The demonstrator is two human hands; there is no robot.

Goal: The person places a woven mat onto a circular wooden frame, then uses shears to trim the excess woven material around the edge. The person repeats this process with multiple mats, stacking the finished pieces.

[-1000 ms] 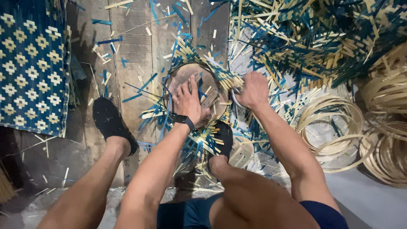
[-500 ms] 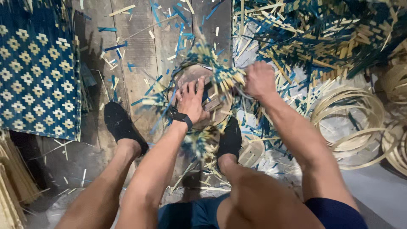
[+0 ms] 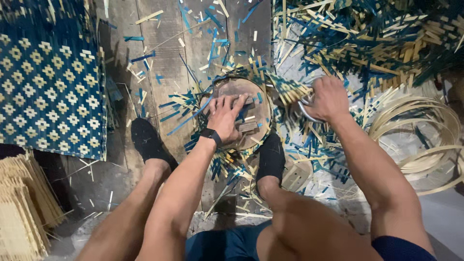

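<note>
Floor: wooden planks littered with blue and tan strip offcuts.
Left hand: pressed flat on the round wooden form, fingers spread wide and grasping nothing; black watch on the wrist.
Round form: sits between the two black-shod feet, ringed by half-woven blue and tan strips.
Right hand: fingers curled tight around a metal tool at the weave's right edge.
Left side: blue diamond-patterned mat.
Right side: coiled pale hoops.
</note>
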